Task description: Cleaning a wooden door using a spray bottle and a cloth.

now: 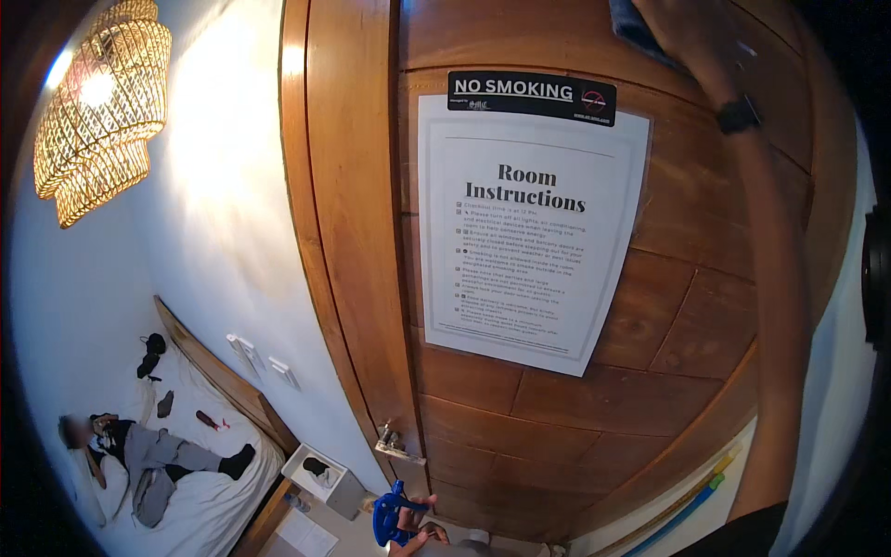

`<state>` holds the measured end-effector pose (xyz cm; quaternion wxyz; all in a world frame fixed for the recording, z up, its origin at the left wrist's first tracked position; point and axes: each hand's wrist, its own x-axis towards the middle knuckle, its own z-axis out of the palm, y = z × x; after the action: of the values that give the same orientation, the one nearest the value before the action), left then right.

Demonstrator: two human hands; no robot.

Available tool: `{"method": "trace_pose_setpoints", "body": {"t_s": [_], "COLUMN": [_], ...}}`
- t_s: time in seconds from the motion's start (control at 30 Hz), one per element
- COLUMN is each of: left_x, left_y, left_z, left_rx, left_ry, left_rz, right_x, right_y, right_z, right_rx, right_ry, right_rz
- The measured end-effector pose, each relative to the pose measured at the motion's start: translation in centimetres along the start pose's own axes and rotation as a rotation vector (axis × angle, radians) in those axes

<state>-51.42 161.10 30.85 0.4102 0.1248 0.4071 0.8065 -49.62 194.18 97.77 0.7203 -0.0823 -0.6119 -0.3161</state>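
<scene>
High on a brown wooden door [578, 404], my right hand [686, 42] presses a dark blue-grey cloth [637, 31] to the planks. That arm reaches up along the right side, with a black band at the wrist. At the bottom, my left hand [418, 532] is wrapped around a spray bottle with a blue trigger head [390, 515]; most of the bottle's body is hidden. Between the hands, a printed white sheet [529, 278] is fixed to the door, below a black sticker [532, 94] with writing.
Left of the door frame [348, 209] are wall switches [247, 354] and a woven lamp [104, 111]. A person [160, 456] lies on a bed [202, 508] beside a white nightstand [327, 480]. A metal door latch [397, 445] sits low. Poles [686, 512] lean at lower right.
</scene>
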Motion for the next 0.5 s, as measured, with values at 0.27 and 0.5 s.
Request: {"method": "trace_pose_setpoints", "body": {"t_s": [0.27,0.5], "left_x": [-0.7,-0.1], "left_y": [1.1,0.2], "left_z": [2.1,-2.2], "left_rx": [0.017,0.045], "left_ry": [0.089,0.066], "left_rz": [-0.072,-0.082], "right_x": [-2.5,-3.0], "right_y": [-4.4,-1.5], "right_z": [0.4,-0.9], "right_rx": [0.011,0.068], "right_ry": [-0.012,-0.12], "right_rz": [-0.087,-0.311]}}
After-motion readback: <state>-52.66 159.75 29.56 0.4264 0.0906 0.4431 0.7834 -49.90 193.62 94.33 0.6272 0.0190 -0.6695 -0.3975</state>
